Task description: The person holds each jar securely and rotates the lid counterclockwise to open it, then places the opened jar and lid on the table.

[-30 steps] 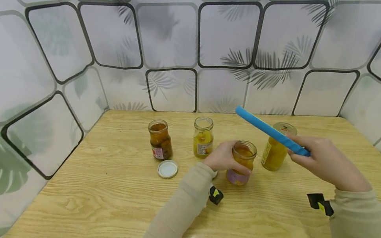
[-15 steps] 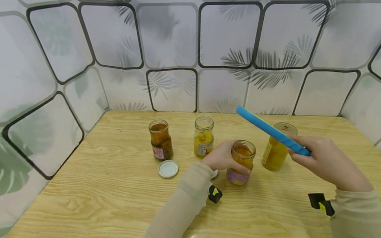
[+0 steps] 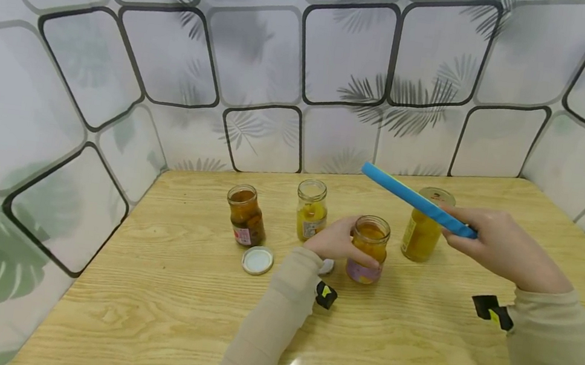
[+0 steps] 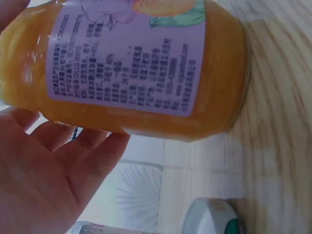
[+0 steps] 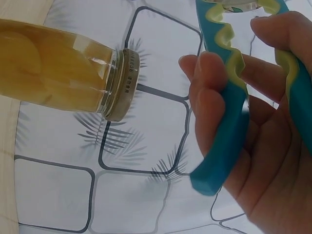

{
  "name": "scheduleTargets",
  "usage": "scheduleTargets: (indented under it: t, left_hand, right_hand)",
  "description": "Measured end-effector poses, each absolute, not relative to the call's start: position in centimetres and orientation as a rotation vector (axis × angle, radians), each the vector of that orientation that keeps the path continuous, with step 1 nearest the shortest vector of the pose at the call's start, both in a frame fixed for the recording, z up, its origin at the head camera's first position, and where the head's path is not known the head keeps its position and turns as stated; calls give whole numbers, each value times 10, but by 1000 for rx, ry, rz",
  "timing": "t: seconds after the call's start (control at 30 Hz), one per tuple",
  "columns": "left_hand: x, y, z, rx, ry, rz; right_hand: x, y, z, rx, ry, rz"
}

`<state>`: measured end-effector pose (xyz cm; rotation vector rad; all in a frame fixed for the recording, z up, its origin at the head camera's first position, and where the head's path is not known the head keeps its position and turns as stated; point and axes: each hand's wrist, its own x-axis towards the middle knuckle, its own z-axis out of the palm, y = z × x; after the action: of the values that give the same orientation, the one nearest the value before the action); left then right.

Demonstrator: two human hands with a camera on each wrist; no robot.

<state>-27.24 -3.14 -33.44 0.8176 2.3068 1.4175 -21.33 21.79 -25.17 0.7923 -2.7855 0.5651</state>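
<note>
My left hand (image 3: pixel 337 240) holds an open glass jar (image 3: pixel 365 270) of orange fruit with a purple label, upright on the table. In the left wrist view the jar's label (image 4: pixel 126 63) faces the camera, fingers behind it. My right hand (image 3: pixel 493 244) grips a blue jar opener (image 3: pixel 416 201) above the table. The right wrist view shows the opener's wavy yellow-green inner edges (image 5: pixel 225 36) and a lid (image 5: pixel 241 6) between its arms. Near the right hand stands a lidded jar (image 3: pixel 421 238) of yellow fruit, partly hidden by the opener.
An open jar of dark fruit (image 3: pixel 246 219) and an open jar of yellow fruit (image 3: pixel 312 215) stand to the left. One white lid (image 3: pixel 258 260) lies flat on the table (image 3: pixel 156 312); another lid (image 3: pixel 327 266) sits partly behind the left wrist. A patterned wall covering (image 3: pixel 270 52) surrounds the table.
My left hand and the jar it holds have shifted very slightly left. A little more of the lid by the left wrist shows. The right hand and opener have stayed put.
</note>
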Motion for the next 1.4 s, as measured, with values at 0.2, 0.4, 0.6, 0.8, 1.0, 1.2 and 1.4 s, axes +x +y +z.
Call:
scheduleTargets:
  t: [0.2,0.4,0.6,0.8,1.0,1.2,1.4]
  left_hand:
    - [-273,-29,-334,764,2425,1329]
    - [-272,-22,-333,629,2521,1373]
    - [-273,-15,-338,478,2579,1531]
    - [-278,-7,-343,296,2619,1646]
    - [-288,1,-344,217,2598,1728]
    - [-300,5,-340,228,2645,1693]
    - [-306,6,-337,231,2653,1651]
  right_hand:
    - [-212,221,-250,788,-2793,557]
    - [-210,224,-249,777,-2789,556]
    - [-211,223,-248,818,-2742,572]
    - [-211,220,-248,791,-2774,606]
    - [-210,221,-248,794,-2763,641]
    - [-212,222,-248,820,-2714,637]
    - [-209,224,-246,813,-2702,665]
